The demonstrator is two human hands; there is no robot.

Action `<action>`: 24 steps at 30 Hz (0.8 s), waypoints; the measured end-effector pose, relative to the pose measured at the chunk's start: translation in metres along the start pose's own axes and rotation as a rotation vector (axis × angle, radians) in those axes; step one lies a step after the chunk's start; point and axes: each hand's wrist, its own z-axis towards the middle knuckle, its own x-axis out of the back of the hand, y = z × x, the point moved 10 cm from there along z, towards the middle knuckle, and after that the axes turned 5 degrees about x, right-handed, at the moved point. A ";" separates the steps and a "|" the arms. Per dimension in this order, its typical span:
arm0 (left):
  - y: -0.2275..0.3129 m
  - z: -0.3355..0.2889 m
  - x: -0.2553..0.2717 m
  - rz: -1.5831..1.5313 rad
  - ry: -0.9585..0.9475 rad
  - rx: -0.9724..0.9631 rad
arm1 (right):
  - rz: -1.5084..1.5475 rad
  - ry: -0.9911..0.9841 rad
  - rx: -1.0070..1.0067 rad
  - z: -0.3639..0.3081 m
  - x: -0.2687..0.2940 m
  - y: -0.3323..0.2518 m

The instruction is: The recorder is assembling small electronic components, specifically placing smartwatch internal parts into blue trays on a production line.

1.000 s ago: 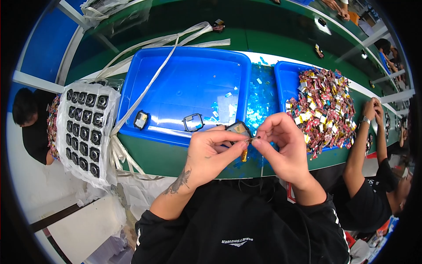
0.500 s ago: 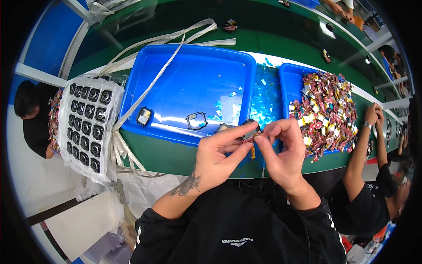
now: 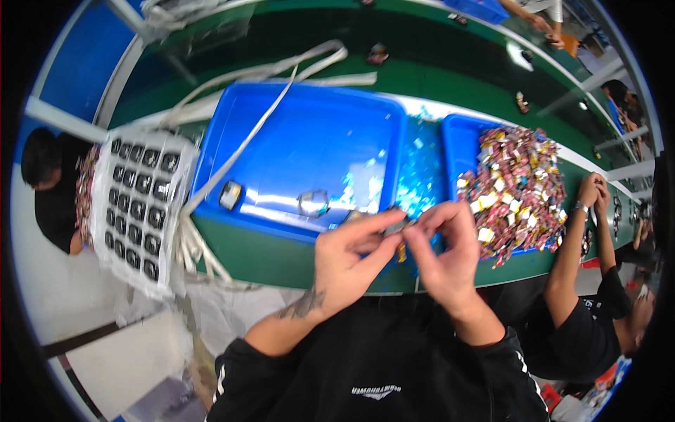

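Note:
Over the front edge of the table, my two hands meet around a small dark watch-like part [image 3: 396,226], partly hidden by the fingers and blurred. An orange flex strip [image 3: 401,253] hangs below it. My left hand [image 3: 351,259] pinches the part between thumb and fingers from the left. On its right end, the thumb and fingertips of my right hand [image 3: 444,253] are closed together. Just beyond, in the blue tray [image 3: 302,133], lie a dark square case [image 3: 230,195] and a thin open frame [image 3: 313,202].
Blue film scraps [image 3: 420,165] lie between the tray and another blue tray [image 3: 455,144] heaped with small red, white and yellow electronic parts [image 3: 517,190]. At left stands a plastic-wrapped tray of black square units [image 3: 140,204]. White straps [image 3: 246,137] cross the tray. A co-worker's arms [image 3: 573,239] are at right.
The trays and table sit slightly lower in the picture and look more blurred. My hands stay together on the part, with the fingers shifted a little.

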 end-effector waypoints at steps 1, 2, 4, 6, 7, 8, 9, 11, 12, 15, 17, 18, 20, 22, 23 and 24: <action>-0.003 0.001 0.004 0.031 0.041 -0.005 | -0.034 -0.037 0.004 -0.001 -0.006 0.001; 0.001 0.004 0.004 -0.013 0.044 -0.079 | -0.056 -0.054 0.005 0.000 -0.008 0.006; -0.002 0.004 0.003 -0.048 -0.004 -0.045 | 0.095 -0.064 -0.089 0.003 -0.012 0.007; 0.003 0.005 -0.004 -0.085 -0.043 -0.031 | 0.111 -0.051 -0.111 0.002 -0.006 0.008; 0.003 0.006 -0.007 -0.126 -0.068 -0.015 | 0.130 -0.054 -0.136 0.001 -0.005 0.009; 0.002 0.007 -0.007 -0.125 -0.073 -0.014 | 0.129 -0.049 -0.136 0.002 -0.003 0.008; 0.004 0.008 -0.008 -0.103 -0.074 -0.052 | 0.152 -0.064 -0.136 0.003 -0.003 0.007; 0.007 0.010 -0.010 -0.084 -0.071 -0.089 | 0.173 -0.084 -0.138 0.004 -0.005 0.007; 0.007 0.012 -0.009 -0.108 -0.023 -0.076 | 0.117 -0.086 -0.097 0.005 -0.006 0.005; 0.010 0.013 -0.005 0.009 0.065 -0.123 | 0.049 -0.073 -0.023 0.011 -0.008 0.002; 0.021 0.006 -0.001 0.320 0.142 -0.294 | 0.046 -0.063 0.015 0.014 -0.013 0.000; 0.022 0.005 0.002 0.324 0.157 -0.298 | 0.105 -0.067 -0.009 0.015 -0.015 0.003; 0.023 0.003 0.002 0.404 0.143 -0.263 | 0.161 -0.089 -0.048 0.018 -0.020 0.005; 0.018 0.008 0.002 0.391 0.123 -0.220 | 0.039 -0.137 -0.032 0.023 -0.020 0.003; 0.021 0.008 0.003 0.383 0.112 -0.231 | 0.054 -0.159 -0.013 0.026 -0.023 -0.001; 0.023 0.010 0.004 0.372 0.089 -0.243 | 0.020 -0.209 -0.006 0.032 -0.025 -0.002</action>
